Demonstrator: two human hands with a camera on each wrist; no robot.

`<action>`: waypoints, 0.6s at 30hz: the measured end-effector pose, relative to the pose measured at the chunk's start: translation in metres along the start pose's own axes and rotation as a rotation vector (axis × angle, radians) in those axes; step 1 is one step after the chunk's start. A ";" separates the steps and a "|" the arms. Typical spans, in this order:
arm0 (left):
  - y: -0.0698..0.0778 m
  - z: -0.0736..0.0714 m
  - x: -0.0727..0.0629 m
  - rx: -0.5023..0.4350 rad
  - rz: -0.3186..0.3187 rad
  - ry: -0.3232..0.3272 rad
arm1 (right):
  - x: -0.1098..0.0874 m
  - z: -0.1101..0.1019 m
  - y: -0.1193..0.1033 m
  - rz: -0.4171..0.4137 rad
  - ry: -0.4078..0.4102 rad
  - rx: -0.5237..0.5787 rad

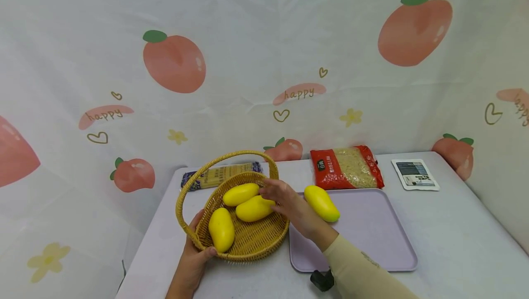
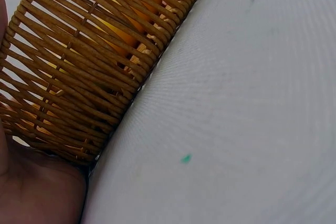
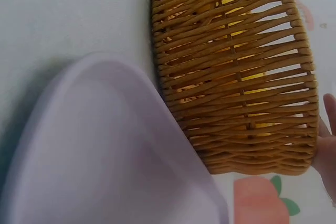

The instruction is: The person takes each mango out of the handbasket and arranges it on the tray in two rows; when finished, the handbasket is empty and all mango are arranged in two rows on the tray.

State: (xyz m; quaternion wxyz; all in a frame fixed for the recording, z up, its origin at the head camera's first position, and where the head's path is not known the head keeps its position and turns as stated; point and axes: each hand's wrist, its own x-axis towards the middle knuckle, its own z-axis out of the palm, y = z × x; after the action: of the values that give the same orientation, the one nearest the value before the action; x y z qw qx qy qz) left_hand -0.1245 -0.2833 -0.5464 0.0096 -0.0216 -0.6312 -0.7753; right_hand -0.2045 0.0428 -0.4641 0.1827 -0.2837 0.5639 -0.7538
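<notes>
A woven wicker basket (image 1: pixel 252 244) with a tall arched handle stands on the table, holding three yellow mangoes, one of them the mango (image 1: pixel 222 230) at its left. My left hand (image 1: pixel 193 257) grips the basket's left side, thumb at the rim; part of its palm shows beside the weave in the left wrist view. Over the basket's right rim reaches my right hand (image 1: pixel 291 207), fingers loosely extended by the right-hand mango (image 1: pixel 253 209). Whether they touch it is hard to tell. Another mango (image 1: pixel 322 203) lies on the lilac tray (image 1: pixel 372 234).
Behind the tray lies a red bag of dry noodles (image 1: pixel 347 168), with a white flat packet (image 1: pixel 415 174) to its right. A long noodle pack (image 1: pixel 231 174) lies behind the basket. A small black object (image 1: pixel 322 280) is by the right forearm.
</notes>
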 end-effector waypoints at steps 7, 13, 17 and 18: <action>0.000 0.001 0.000 0.002 0.002 -0.003 | 0.008 0.001 0.006 0.007 0.020 -0.087; 0.001 0.002 0.001 0.014 -0.011 0.014 | 0.016 0.006 0.010 0.041 0.050 -0.229; 0.001 0.002 0.001 0.017 -0.021 0.028 | 0.023 0.009 0.010 0.112 0.069 -0.331; 0.001 0.002 0.000 0.016 -0.024 0.030 | 0.024 0.009 0.010 0.138 0.074 -0.364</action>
State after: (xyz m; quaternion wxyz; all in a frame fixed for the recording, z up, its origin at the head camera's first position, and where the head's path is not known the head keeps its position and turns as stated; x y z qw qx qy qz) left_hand -0.1249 -0.2814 -0.5449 0.0100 -0.0021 -0.6372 -0.7706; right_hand -0.2172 0.0188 -0.4663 0.1587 -0.2451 0.7152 -0.6350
